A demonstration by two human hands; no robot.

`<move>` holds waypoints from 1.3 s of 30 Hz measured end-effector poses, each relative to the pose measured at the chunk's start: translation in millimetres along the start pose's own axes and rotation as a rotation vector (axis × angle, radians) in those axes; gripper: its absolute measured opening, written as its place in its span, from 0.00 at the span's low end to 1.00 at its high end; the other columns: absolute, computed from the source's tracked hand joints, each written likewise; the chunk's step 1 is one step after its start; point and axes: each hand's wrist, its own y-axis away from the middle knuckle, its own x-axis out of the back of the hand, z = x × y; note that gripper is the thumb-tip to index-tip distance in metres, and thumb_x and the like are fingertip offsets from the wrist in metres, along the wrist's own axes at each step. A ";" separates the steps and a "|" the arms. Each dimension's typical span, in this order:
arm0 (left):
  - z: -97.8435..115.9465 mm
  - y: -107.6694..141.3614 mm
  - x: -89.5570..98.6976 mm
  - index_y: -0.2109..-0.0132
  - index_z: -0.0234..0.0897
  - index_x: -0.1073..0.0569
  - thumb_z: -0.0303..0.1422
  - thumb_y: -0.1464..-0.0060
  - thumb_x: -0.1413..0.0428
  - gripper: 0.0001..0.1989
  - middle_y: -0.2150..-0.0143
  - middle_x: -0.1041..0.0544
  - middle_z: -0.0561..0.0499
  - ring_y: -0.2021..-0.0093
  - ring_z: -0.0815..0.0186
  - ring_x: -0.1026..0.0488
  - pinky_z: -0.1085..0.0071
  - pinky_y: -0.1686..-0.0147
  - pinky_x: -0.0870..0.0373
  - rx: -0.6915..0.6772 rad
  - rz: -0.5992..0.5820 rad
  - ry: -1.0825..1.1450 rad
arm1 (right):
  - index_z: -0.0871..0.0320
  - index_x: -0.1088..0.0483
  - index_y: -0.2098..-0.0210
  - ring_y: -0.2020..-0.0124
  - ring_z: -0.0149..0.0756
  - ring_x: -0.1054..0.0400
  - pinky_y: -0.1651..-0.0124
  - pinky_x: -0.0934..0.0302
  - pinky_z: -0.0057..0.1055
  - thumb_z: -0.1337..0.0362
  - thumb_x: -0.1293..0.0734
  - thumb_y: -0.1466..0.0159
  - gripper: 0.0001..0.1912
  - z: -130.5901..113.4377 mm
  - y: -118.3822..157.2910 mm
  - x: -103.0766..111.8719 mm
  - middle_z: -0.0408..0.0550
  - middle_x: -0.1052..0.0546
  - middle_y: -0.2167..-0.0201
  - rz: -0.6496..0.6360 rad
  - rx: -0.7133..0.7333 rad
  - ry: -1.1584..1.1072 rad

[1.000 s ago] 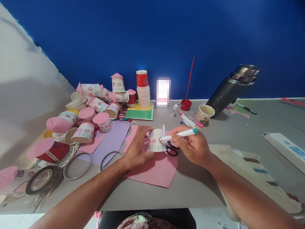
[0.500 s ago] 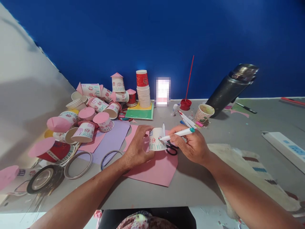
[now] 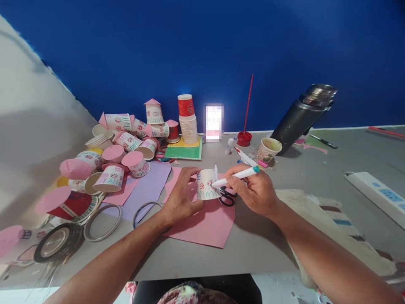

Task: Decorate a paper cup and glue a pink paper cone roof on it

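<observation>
A white paper cup (image 3: 207, 190), mouth down, bears a blue window, red flowers with small green marks and green grass strokes along its rim. My left hand (image 3: 185, 196) is closed around the cup's left side. Between the thumb and fingers of my right hand (image 3: 255, 190) is a white marker (image 3: 236, 176) with a green end; its tip rests at or very near a flower on the cup. Pink paper (image 3: 205, 228) lies under the cup. Black scissors (image 3: 227, 196) and another white pen (image 3: 215, 171) are just behind and beside the cup.
Decorated cups (image 3: 109, 178) with pink paper tops are heaped at the left, near tape rolls (image 3: 103, 223). A cup stack (image 3: 189, 128) stands at the back. To the right are a patterned cup (image 3: 267, 152), a black flask (image 3: 299, 120), a cloth (image 3: 306, 219) and a power strip (image 3: 379, 196).
The view has shifted slightly. Both hands keep their hold on the cup and marker, with hardly any movement between them.
</observation>
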 end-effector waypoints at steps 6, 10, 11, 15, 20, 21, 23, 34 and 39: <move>2.0 0.2 -0.3 0.38 0.43 0.35 0.20 0.58 0.41 0.38 0.40 0.31 0.45 0.40 0.53 0.30 0.51 0.38 0.31 0.033 0.007 0.027 | 0.55 0.26 0.63 0.74 0.33 0.28 0.68 0.36 0.30 0.60 0.37 0.28 0.10 -1.2 -2.9 3.8 0.43 0.21 0.74 0.034 0.049 0.042; -0.1 0.2 -1.3 0.38 0.44 0.36 0.20 0.58 0.41 0.38 0.40 0.32 0.45 0.40 0.54 0.30 0.51 0.39 0.30 0.006 0.002 0.034 | 0.54 0.26 0.63 0.74 0.34 0.28 0.68 0.35 0.31 0.60 0.36 0.28 0.10 -0.9 -2.6 2.1 0.44 0.21 0.74 0.041 0.050 0.055; -0.5 0.2 -1.4 0.38 0.44 0.36 0.21 0.58 0.41 0.38 0.40 0.32 0.45 0.40 0.54 0.30 0.51 0.39 0.30 -0.001 -0.002 0.034 | 0.54 0.26 0.63 0.74 0.34 0.28 0.68 0.35 0.31 0.60 0.37 0.28 0.09 -0.7 -2.5 1.5 0.44 0.20 0.73 0.041 0.056 0.054; -0.1 0.8 -1.3 0.38 0.45 0.36 0.20 0.58 0.41 0.39 0.41 0.32 0.46 0.40 0.54 0.30 0.52 0.40 0.29 -0.013 -0.007 0.025 | 0.55 0.26 0.63 0.74 0.33 0.27 0.68 0.35 0.30 0.61 0.37 0.28 0.09 0.4 -2.2 -0.2 0.43 0.20 0.72 0.038 0.080 0.061; 0.5 1.6 -1.7 0.38 0.45 0.36 0.20 0.58 0.41 0.38 0.40 0.32 0.45 0.40 0.53 0.31 0.51 0.41 0.28 -0.030 -0.004 0.027 | 0.55 0.26 0.63 0.76 0.32 0.28 0.70 0.35 0.29 0.60 0.37 0.28 0.10 1.5 -1.7 -2.0 0.43 0.20 0.73 0.035 0.059 0.056; 0.5 1.7 -1.7 0.38 0.45 0.36 0.20 0.58 0.41 0.38 0.40 0.32 0.45 0.40 0.53 0.31 0.51 0.41 0.28 -0.031 -0.006 0.027 | 0.55 0.26 0.63 0.77 0.32 0.29 0.71 0.36 0.29 0.60 0.37 0.28 0.10 1.6 -1.5 -2.3 0.43 0.20 0.74 0.034 0.049 0.052; 1.0 1.8 -1.8 0.38 0.45 0.36 0.20 0.58 0.41 0.39 0.40 0.32 0.45 0.40 0.54 0.31 0.52 0.40 0.29 -0.029 -0.013 0.020 | 0.55 0.26 0.63 0.79 0.31 0.30 0.73 0.37 0.29 0.60 0.36 0.28 0.10 1.8 -1.2 -2.8 0.42 0.20 0.74 0.027 0.027 0.039; 0.3 1.0 -1.8 0.38 0.45 0.37 0.20 0.58 0.40 0.39 0.41 0.32 0.45 0.41 0.53 0.30 0.51 0.42 0.28 -0.027 -0.002 -0.035 | 0.54 0.26 0.62 0.78 0.33 0.28 0.74 0.35 0.29 0.58 0.36 0.28 0.10 -1.3 0.6 -2.1 0.42 0.21 0.75 0.000 -0.018 0.029; 1.5 1.2 -1.5 0.38 0.46 0.37 0.20 0.58 0.41 0.39 0.41 0.32 0.46 0.41 0.53 0.30 0.52 0.42 0.28 -0.031 -0.002 -0.038 | 0.54 0.26 0.63 0.79 0.31 0.29 0.75 0.36 0.29 0.59 0.36 0.28 0.09 -0.9 0.7 -2.5 0.42 0.21 0.75 0.007 -0.023 0.014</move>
